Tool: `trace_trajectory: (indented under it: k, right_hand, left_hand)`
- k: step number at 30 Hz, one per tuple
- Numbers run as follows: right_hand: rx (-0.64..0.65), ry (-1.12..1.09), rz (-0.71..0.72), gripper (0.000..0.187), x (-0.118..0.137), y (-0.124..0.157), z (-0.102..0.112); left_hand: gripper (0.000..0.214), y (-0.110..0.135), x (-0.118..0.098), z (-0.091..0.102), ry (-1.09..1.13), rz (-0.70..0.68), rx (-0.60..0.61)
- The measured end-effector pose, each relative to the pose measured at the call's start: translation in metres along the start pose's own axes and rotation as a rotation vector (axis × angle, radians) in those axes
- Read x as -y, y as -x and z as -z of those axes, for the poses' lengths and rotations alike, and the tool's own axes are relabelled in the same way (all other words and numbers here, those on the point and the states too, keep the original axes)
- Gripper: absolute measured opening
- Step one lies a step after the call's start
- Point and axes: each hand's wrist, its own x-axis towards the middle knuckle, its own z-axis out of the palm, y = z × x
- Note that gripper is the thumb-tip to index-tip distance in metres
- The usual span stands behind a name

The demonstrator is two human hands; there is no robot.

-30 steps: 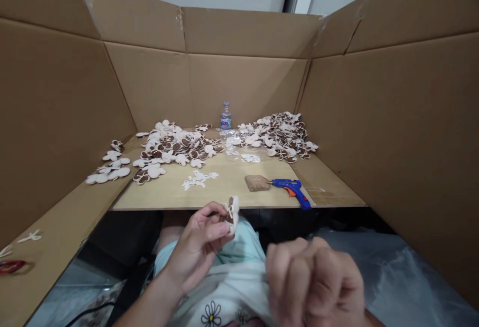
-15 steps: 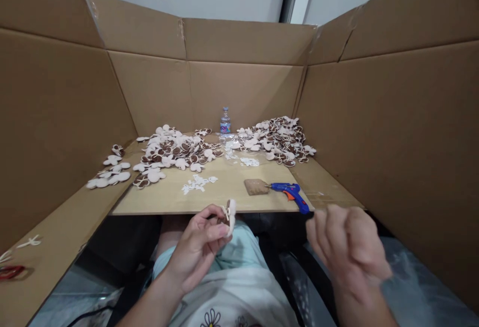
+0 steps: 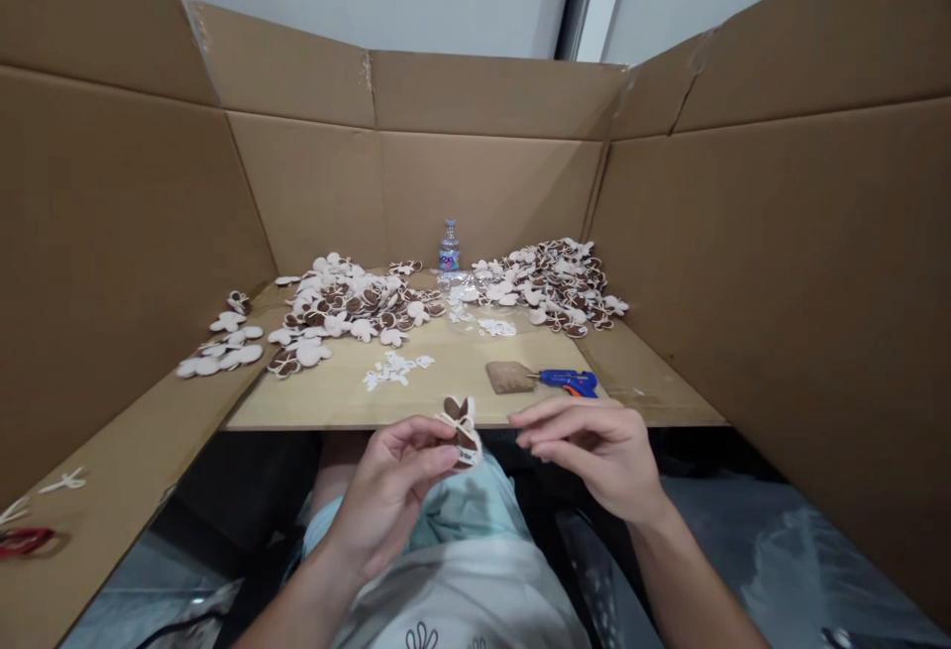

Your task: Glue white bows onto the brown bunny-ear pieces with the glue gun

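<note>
1. Here we are at the left hand (image 3: 390,500), up in front of the chest with a small brown-and-cream cutout (image 3: 462,434) pinched in it. The piece has two rounded ears pointing up and a thin cream bow tied across its middle.
2. Those left fingers (image 3: 420,443) are closed firmly on the lower part of the cutout, which stands almost upright just above the table's front edge.
3. Over to the right hand (image 3: 594,453), and it's empty! The right fingers (image 3: 550,421) are loosely open, slightly curled and pointing at the cutout, just beside it but not touching.
4. Out on the table (image 3: 446,396), two big heaps of matching cutouts, the left heap (image 3: 349,297) and the right heap (image 3: 554,287), sit toward the back.
5. Between them stands a plastic water bottle (image 3: 449,251), upright, with a clear plastic bag (image 3: 457,282) at its foot.
6. Nearer the hands, a blue-and-orange glue gun (image 3: 569,383) lies on its side, its nozzle against a brown pad (image 3: 509,377).
7. Small white scraps (image 3: 393,369) lie scattered left of the pad, and a smaller batch of cutouts (image 3: 223,347) sits on the left flap of the tall cardboard surround (image 3: 490,193).
</note>
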Motion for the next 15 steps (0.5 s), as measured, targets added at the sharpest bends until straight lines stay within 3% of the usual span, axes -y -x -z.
trace_trajectory:
  k: [4,7,12,15]
  right_hand:
    - [0.032,0.08,0.074,0.01,-0.006,-0.001,0.001]
    - [0.14,0.159,0.09,0.02,-0.007,-0.001,0.001]
    - [0.378,0.235,-0.03,0.022,-0.007,0.001,-0.001]
    - [0.422,0.276,-0.091,0.021,-0.009,0.001,-0.003]
  left_hand:
    - [0.013,-0.001,0.003,0.003,-0.126,-0.056,-0.004]
    - [0.012,-0.004,0.005,0.006,-0.255,-0.129,-0.017]
    - [0.017,-0.01,0.006,0.008,-0.385,-0.127,0.009]
    - [0.017,-0.013,0.007,0.01,-0.415,-0.087,0.063]
